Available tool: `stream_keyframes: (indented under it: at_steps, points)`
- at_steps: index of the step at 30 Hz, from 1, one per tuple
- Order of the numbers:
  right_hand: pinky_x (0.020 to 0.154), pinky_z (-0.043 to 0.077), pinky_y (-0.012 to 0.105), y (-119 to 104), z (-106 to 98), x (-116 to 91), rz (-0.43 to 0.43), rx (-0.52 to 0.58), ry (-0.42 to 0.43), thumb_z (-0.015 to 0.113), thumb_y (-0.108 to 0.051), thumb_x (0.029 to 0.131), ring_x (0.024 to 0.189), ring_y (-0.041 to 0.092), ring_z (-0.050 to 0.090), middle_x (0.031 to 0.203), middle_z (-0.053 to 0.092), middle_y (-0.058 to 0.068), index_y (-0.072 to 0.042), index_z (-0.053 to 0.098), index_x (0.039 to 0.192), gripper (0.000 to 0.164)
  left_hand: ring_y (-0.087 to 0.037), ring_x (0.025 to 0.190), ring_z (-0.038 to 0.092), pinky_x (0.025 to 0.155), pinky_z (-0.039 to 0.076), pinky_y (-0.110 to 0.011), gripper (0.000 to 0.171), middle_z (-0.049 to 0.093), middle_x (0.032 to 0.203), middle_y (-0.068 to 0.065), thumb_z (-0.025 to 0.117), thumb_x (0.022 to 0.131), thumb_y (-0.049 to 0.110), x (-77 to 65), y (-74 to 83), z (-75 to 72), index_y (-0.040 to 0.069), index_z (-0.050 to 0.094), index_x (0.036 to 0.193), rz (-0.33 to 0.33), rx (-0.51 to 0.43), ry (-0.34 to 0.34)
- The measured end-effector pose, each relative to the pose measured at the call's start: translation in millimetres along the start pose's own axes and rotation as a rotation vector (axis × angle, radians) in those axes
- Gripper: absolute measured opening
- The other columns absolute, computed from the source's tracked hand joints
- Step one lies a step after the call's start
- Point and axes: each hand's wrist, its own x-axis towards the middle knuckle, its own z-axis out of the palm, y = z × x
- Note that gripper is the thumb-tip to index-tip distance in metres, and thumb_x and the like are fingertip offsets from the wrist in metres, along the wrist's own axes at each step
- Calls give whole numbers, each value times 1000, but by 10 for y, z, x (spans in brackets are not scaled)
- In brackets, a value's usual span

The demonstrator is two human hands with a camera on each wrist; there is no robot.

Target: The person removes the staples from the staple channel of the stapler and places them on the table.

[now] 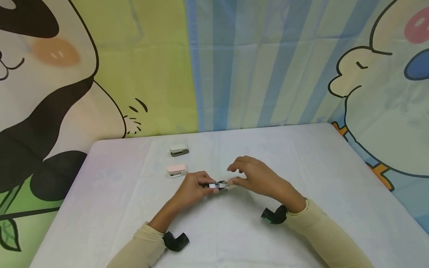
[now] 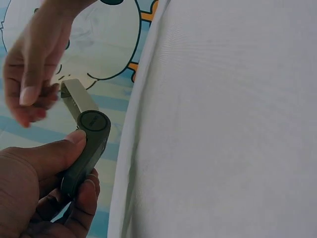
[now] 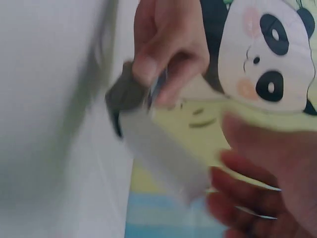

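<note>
My left hand (image 1: 191, 190) grips a small stapler (image 2: 85, 161) by its dark green body, thumb on one side and fingers on the other. The stapler's cream cover (image 2: 79, 96) is swung up, away from the body at the round hinge. In the head view the stapler's silvery inside faces up. Close to the cover's far end is my right hand (image 1: 258, 176), its fingers loosely bent and holding nothing. Blur in the right wrist view softens the cover (image 3: 166, 156) and the right fingers, with a small gap between them.
Behind the left hand lies a pink-and-white stapler (image 1: 178, 170), and farther back a white-and-grey stapler (image 1: 179, 150). All this is over a white-covered table (image 1: 110, 208). A printed cartoon cloth (image 1: 161, 74) hangs along the table's back edge.
</note>
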Motion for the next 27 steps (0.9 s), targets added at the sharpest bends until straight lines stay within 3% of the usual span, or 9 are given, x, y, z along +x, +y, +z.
stream_keyframes:
  at_steps: [3, 5, 10, 19, 27]
  points:
    - [66, 48, 22, -124, 55, 21, -115, 92, 100, 71, -14, 91, 80, 9, 57, 95, 63, -3, -7, 70, 108, 19, -9, 69, 54, 58, 45, -25, 15, 66, 83, 3, 82, 78, 8, -2, 5, 9, 7, 78, 94, 10, 30, -3]
    - [64, 47, 19, -195, 119, 44, -126, 143, 82, 70, -7, 91, 77, 6, 56, 92, 63, -4, -5, 71, 106, 15, -8, 69, 55, 58, 46, -25, 15, 65, 83, 4, 81, 79, 7, -3, 9, 16, 9, 78, 94, 8, 51, -8]
    - [63, 47, 19, -231, 258, 66, -29, 125, -15, 70, -7, 90, 74, 3, 55, 87, 62, -5, -6, 75, 97, 8, -10, 73, 57, 62, 48, -26, 15, 65, 84, 7, 80, 80, 4, -7, 44, 26, 10, 79, 94, -3, 6, -22]
    - [61, 46, 19, -217, 316, 58, 27, 112, -26, 67, 2, 88, 71, 4, 55, 82, 59, -4, -5, 77, 91, 12, -10, 72, 54, 59, 45, -25, 17, 67, 86, -2, 80, 80, 7, -11, 87, 43, 8, 78, 96, 22, 4, -13]
    - [62, 46, 22, -234, 338, 49, 102, 126, -57, 69, -5, 90, 71, 6, 55, 83, 60, -4, -5, 77, 96, 10, -9, 71, 54, 59, 45, -25, 15, 66, 85, -1, 80, 80, 5, -5, 72, 73, 8, 78, 94, 38, 30, 2]
